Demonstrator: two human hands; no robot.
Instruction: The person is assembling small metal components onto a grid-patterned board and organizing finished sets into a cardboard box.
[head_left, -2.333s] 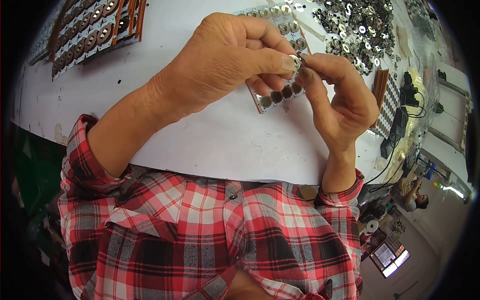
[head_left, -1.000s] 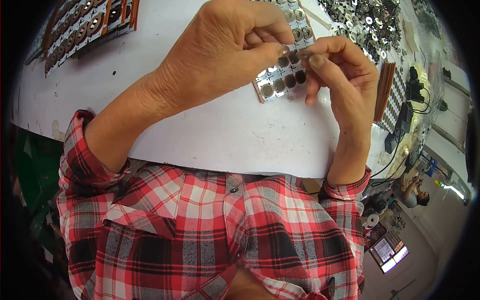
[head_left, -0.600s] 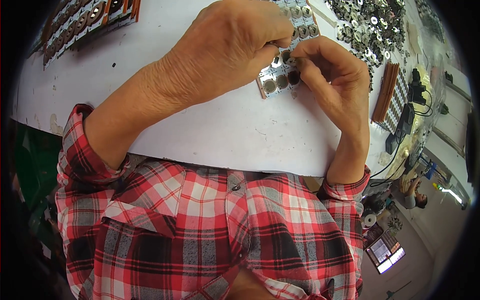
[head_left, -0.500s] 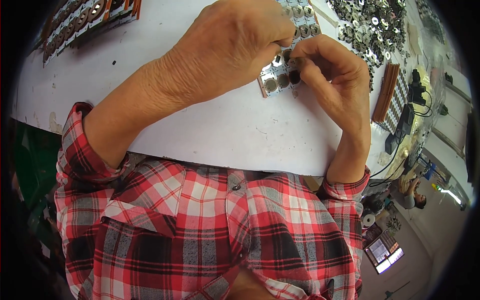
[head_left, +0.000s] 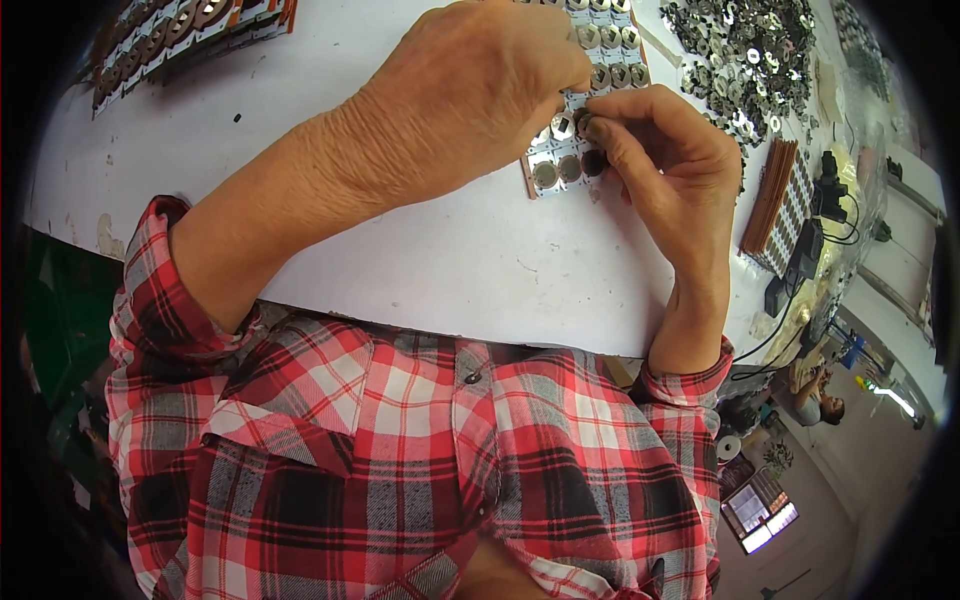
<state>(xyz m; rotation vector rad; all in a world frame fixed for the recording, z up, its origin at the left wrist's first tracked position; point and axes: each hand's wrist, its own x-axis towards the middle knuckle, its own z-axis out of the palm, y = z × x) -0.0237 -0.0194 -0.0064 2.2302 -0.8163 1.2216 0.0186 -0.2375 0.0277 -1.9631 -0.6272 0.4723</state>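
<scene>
A panel of small white circuit boards [head_left: 549,193] lies on the white table, bearing rows of round metal pieces [head_left: 545,174]. My left hand [head_left: 470,95] reaches over its left side, fingers curled closed; its fingertips are mostly hidden, so what they hold cannot be made out. From the right, my right hand [head_left: 680,165] pinches a small round metal piece [head_left: 583,122] between thumb and forefinger, at the second row from the near edge. The nearest row has two greyish discs and a darker round spot [head_left: 594,162] beside the right fingers.
A heap of loose small metal parts [head_left: 745,60] spreads at the far right. Stacked panels [head_left: 775,205] stand right of my right hand, near black cables and adapters [head_left: 808,245]. More filled panels [head_left: 180,40] sit at the far left. Another person [head_left: 810,392] is in the background.
My right thumb and forefinger have shifted slightly left over the second row, and the metal piece between them now shows. My left hand stays nearly in place. The whole view has shifted a little.
</scene>
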